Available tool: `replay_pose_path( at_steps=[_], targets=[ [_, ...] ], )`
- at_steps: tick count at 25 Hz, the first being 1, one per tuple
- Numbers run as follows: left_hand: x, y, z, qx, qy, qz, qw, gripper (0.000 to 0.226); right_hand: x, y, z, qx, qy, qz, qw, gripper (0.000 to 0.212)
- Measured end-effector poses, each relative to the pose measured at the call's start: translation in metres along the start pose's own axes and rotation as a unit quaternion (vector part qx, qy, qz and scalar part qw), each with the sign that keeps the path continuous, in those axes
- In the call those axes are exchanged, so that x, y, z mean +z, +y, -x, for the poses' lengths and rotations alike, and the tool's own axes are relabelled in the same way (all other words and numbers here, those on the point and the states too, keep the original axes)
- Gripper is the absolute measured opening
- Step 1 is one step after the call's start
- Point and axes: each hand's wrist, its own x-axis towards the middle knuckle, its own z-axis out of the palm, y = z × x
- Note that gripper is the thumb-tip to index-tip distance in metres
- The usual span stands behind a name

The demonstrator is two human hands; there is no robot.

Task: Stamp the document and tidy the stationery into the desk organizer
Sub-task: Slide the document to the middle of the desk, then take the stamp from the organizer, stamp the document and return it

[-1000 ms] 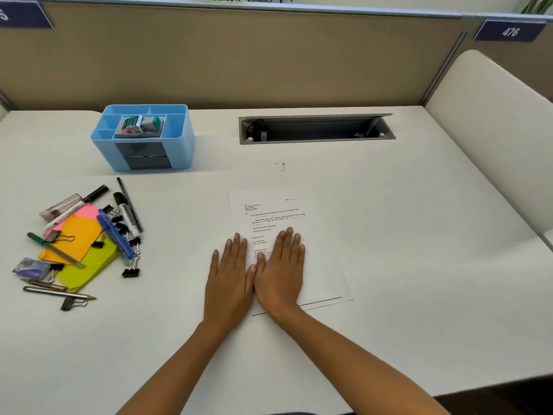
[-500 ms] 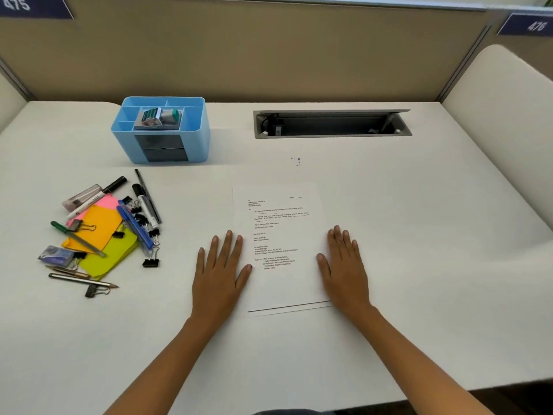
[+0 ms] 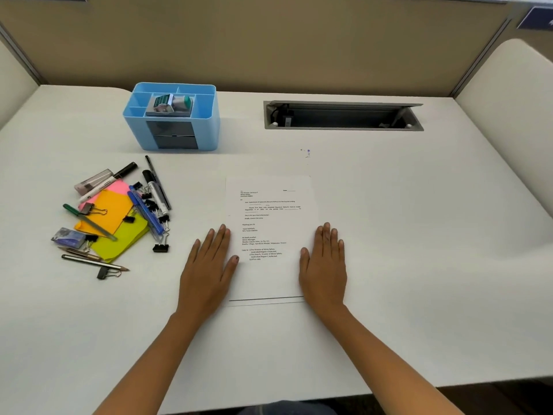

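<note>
Near counter's front edge: document (image 3: 269,223) flat, no stamp mark visible. Left hand (image 3: 209,271) and right hand (image 3: 324,268) press its side edges, fingers (image 3: 223,238) straight, gripping nothing. Likely stamp (image 3: 172,103) sits in blue desk organizer (image 3: 209,127), back-left. Stationery pile (image 3: 113,217) loose by left edge. Nothing done yet.

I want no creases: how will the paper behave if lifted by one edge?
The paper looks thin and lies flat, so it would probably droop. On the smooth desk it likely slides easily when pushed.
</note>
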Motion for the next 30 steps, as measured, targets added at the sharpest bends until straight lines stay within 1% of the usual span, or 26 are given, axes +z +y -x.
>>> replay_pose_path(
  at_steps=[3, 6, 9, 12, 14, 16, 18, 20, 22, 24, 27, 30],
  targets=[
    [0.001, 0.002, 0.001, -0.001, 0.004, -0.009, 1.0, 0.065, 0.002, -0.004, 0.001, 0.005, 0.011, -0.001, 1.0, 0.055],
    [-0.001, 0.002, 0.002, -0.003, 0.007, 0.006, 1.0, 0.065, 0.0, -0.003, 0.002, 0.002, 0.0, -0.01, 1.0, 0.056],
    [-0.004, 0.004, 0.004, -0.006, 0.03, 0.072, 0.997, 0.053, -0.01, -0.01, 0.003, 0.017, 0.025, -0.08, 0.996, 0.058],
    [-0.009, 0.003, 0.007, -0.056, 0.081, 0.179, 0.979, 0.035, -0.021, -0.032, -0.003, -0.038, 0.093, -0.13, 0.986, 0.051],
    [-0.017, 0.002, 0.002, -0.096, 0.109, 0.235, 0.961, 0.025, -0.027, -0.052, -0.015, -0.059, 0.098, -0.201, 0.973, 0.046],
    [-0.031, -0.003, -0.009, -0.097, 0.157, 0.239, 0.953, 0.019, -0.03, -0.072, -0.032, -0.075, 0.085, -0.258, 0.96, 0.043],
    [-0.05, -0.014, -0.025, -0.088, 0.203, 0.228, 0.948, 0.018, -0.03, -0.091, -0.052, -0.097, 0.077, -0.276, 0.953, 0.041],
    [-0.068, -0.031, -0.044, -0.09, 0.229, 0.216, 0.945, 0.016, -0.027, -0.11, -0.076, -0.116, 0.071, -0.287, 0.948, 0.039],
    [-0.082, -0.052, -0.068, -0.1, 0.247, 0.197, 0.943, 0.017, -0.022, -0.131, -0.101, -0.133, 0.068, -0.292, 0.945, 0.037],
    [-0.093, -0.071, -0.098, -0.108, 0.252, 0.18, 0.945, 0.024, -0.017, -0.152, -0.126, -0.146, 0.065, -0.3, 0.94, 0.035],
    [-0.103, -0.097, -0.144, -0.127, 0.224, 0.167, 0.952, 0.042, -0.007, -0.183, -0.163, -0.161, 0.048, -0.31, 0.936, 0.035],
    [-0.108, -0.122, -0.186, -0.128, 0.194, 0.14, 0.963, 0.054, 0.005, -0.212, -0.2, -0.178, 0.036, -0.309, 0.933, 0.036]
  ],
)
